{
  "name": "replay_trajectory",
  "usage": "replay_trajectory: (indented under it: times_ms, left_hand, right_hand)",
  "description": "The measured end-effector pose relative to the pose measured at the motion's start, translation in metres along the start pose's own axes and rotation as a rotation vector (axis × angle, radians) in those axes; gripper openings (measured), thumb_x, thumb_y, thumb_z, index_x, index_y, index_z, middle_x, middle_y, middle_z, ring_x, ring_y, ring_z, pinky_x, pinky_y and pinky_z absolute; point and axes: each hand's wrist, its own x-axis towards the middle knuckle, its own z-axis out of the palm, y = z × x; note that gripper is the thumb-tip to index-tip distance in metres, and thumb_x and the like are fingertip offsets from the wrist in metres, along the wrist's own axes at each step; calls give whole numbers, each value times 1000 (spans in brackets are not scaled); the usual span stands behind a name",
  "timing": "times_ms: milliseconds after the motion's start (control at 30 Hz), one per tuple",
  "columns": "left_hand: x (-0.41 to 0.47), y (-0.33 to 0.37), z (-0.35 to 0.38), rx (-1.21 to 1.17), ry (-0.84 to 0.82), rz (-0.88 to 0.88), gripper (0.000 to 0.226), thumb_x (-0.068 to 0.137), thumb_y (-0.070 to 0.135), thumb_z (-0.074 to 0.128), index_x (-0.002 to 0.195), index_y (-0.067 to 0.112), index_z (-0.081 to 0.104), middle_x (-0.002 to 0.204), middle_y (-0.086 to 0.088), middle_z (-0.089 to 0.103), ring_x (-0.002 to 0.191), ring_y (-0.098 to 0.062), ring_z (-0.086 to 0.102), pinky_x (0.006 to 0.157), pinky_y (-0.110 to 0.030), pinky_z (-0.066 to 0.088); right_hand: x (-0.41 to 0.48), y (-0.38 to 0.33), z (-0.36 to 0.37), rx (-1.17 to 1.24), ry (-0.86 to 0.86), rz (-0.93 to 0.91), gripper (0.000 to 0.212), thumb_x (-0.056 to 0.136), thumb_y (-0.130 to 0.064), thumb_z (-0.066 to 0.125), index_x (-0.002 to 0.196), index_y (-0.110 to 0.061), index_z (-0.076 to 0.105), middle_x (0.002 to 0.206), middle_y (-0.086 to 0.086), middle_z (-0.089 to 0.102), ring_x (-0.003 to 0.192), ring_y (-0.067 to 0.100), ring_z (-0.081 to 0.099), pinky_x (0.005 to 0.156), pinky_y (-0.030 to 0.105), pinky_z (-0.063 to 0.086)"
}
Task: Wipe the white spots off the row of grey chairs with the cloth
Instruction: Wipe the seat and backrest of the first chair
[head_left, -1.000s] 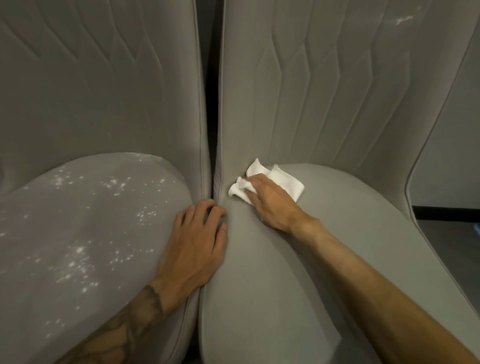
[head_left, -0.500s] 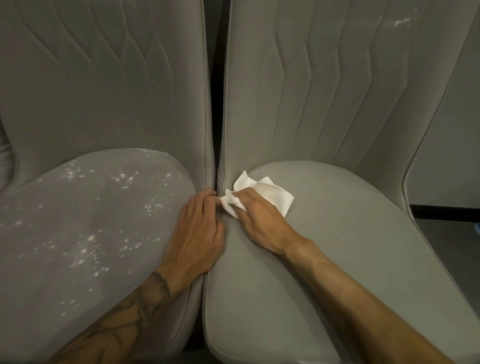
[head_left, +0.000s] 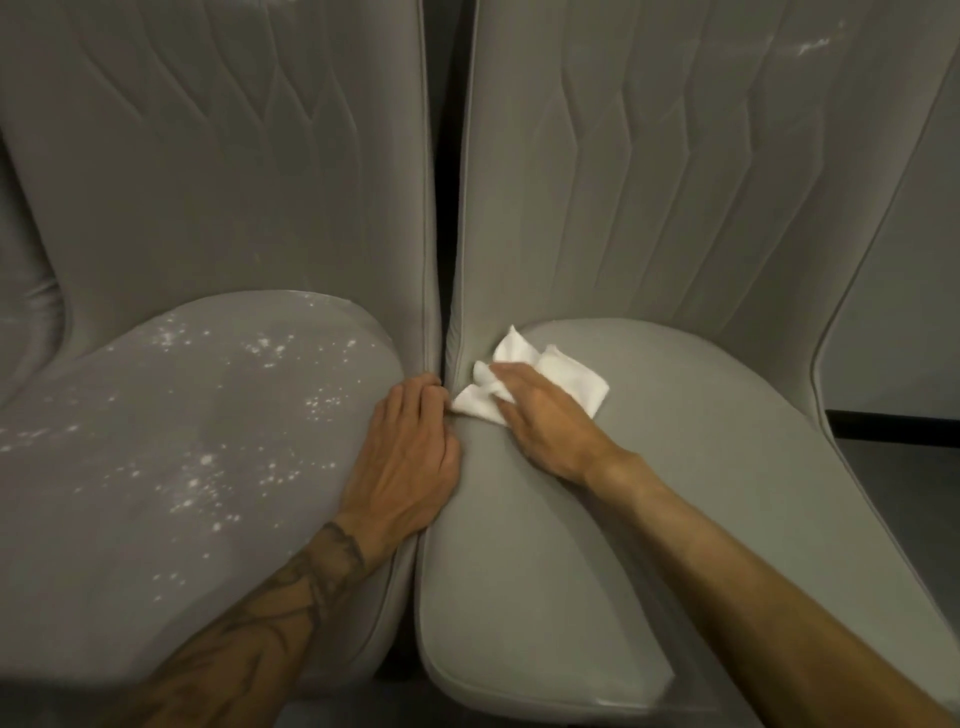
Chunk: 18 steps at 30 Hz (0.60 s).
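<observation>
Two adjoining seat edges (head_left: 434, 597); right hand (head_left: 545, 423) flat on cloth (head_left: 574, 379), left hand (head_left: 405, 457) flat alongside.

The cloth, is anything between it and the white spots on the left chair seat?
Yes. The left hand rests along the seam between the two seats, directly between the cloth, pressed under the right hand, and the white spots on the left seat. Nothing else visible intervenes.

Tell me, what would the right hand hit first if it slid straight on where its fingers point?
Likely the back of the right chair, at its edge by the gap, just past the cloth that the right hand presses; depth is unclear.
</observation>
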Motion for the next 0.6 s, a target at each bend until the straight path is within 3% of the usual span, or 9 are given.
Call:
replay_trajectory:
  times_ms: [167, 267, 333, 467, 533, 600]
  left_hand:
    - [-1, -5, 2, 35, -11, 22, 31, 94, 24, 41, 118, 11, 56, 129, -12, 57, 111, -31, 55, 97, -46, 49]
    - [-1, -6, 1, 37, -37, 31, 34, 96, 26, 39, 119, 10, 58, 131, -13, 58, 113, -31, 56, 98, -46, 49]
    - [1, -6, -1, 53, -60, 32, 35, 96, 27, 40, 120, 9, 58, 133, -12, 58, 115, -30, 55, 100, -45, 49]
    - [1, -5, -2, 58, -70, 26, 34, 97, 29, 40, 121, 11, 58, 135, -11, 57, 118, -28, 54, 102, -45, 49]
    - [2, -4, -1, 62, -61, 21, 37, 98, 29, 38, 122, 11, 59, 134, -11, 59, 117, -28, 57, 101, -45, 51]
    - [3, -4, 0, 70, -47, 34, 38, 98, 29, 36, 121, 12, 61, 133, -12, 61, 116, -28, 59, 100, -44, 53]
  right_hand:
    - [1, -17, 22, 36, 82, 39, 37, 105, -20, 47, 139, -7, 55, 137, 11, 59, 126, 25, 53, 109, 20, 30]
    - [-4, -11, 19, 14, 65, -17, 37, 105, -16, 48, 141, -11, 54, 142, 7, 57, 131, 20, 51, 112, 12, 25]
    - [8, 4, 9, -25, 97, 41, 38, 105, -18, 47, 143, -13, 53, 143, 7, 56, 132, 21, 50, 108, 7, 21]
    - [26, -8, 21, 17, 220, 175, 29, 101, -9, 50, 128, -4, 60, 125, 15, 63, 116, 32, 57, 99, 24, 35]
    - [17, -22, 37, 57, 211, 119, 28, 99, -5, 52, 125, -1, 60, 118, 14, 65, 109, 25, 57, 96, 14, 35]
    - [9, -16, 31, 64, 192, 80, 34, 102, -12, 52, 135, -7, 57, 125, 7, 64, 114, 14, 53, 98, -2, 24]
